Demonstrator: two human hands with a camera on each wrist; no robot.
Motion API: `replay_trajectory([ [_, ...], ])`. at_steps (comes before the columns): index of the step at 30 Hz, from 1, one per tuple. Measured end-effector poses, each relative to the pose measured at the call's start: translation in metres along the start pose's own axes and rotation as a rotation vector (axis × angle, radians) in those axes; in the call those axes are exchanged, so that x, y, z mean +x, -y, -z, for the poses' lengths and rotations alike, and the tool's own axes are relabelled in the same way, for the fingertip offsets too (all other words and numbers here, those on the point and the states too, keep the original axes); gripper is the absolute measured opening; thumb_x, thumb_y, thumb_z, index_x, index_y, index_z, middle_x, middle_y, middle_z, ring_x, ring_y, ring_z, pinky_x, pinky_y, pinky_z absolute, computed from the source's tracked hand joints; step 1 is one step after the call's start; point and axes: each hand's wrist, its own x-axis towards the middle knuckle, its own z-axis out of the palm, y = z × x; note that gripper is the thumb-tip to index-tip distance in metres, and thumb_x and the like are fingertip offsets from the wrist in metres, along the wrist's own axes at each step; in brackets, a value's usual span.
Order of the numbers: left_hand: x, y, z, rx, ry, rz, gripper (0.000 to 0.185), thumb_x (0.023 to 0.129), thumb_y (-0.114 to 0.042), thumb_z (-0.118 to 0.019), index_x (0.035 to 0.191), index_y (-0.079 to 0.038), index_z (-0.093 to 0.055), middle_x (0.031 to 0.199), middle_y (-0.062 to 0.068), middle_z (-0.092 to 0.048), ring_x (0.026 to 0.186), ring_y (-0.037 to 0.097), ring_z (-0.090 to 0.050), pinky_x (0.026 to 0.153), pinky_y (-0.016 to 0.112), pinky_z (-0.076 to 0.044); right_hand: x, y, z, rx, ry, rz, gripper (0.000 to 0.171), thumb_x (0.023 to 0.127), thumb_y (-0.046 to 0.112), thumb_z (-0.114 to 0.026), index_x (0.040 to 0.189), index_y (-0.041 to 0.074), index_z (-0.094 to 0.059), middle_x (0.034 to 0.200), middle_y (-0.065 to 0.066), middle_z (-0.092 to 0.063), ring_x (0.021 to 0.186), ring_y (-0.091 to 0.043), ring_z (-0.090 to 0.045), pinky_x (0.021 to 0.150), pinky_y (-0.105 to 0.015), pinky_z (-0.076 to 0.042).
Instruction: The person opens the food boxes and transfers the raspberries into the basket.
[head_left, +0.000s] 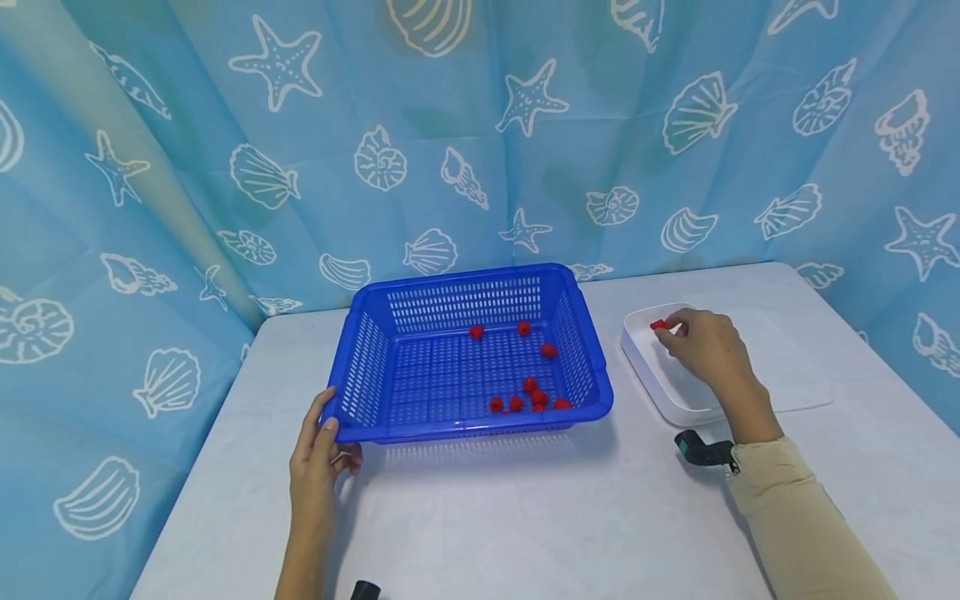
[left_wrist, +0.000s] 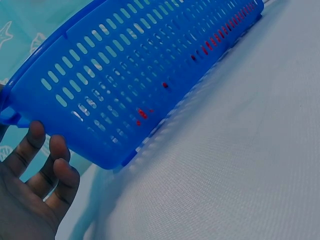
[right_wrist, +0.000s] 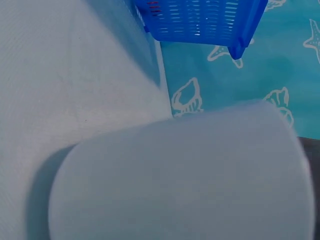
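A blue slotted basket stands mid-table with several small red berries inside, most near its front right corner. My left hand holds the basket's front left corner, thumb on the rim; in the left wrist view its fingers curl beside the basket wall. At the right stands a white dish. My right hand hovers over it and pinches one red berry at the fingertips. The right wrist view shows only the dish's outer wall and the basket beyond.
The white table is backed closely by a blue sea-shell curtain on the far and left sides. Black wrist camera mounts sit at both forearms. Open tabletop lies in front of the basket.
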Motion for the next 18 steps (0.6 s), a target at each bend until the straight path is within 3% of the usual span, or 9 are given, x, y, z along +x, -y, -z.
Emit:
replay_trajectory([
  [18, -0.001, 0.000, 0.000, 0.006, 0.007, -0.011, 0.045, 0.105, -0.048, -0.045, 0.149, -0.040, -0.044, 0.115, 0.007, -0.057, 0.081, 0.022, -0.060, 0.065, 0.025, -0.051, -0.006, 0.010, 0.008, 0.030, -0.028, 0.027, 0.038, 0.097, 0.022, -0.065, 0.124, -0.004, -0.061, 0.088, -0.017, -0.061, 0.078, -0.030, -0.054, 0.058, -0.034, -0.045],
])
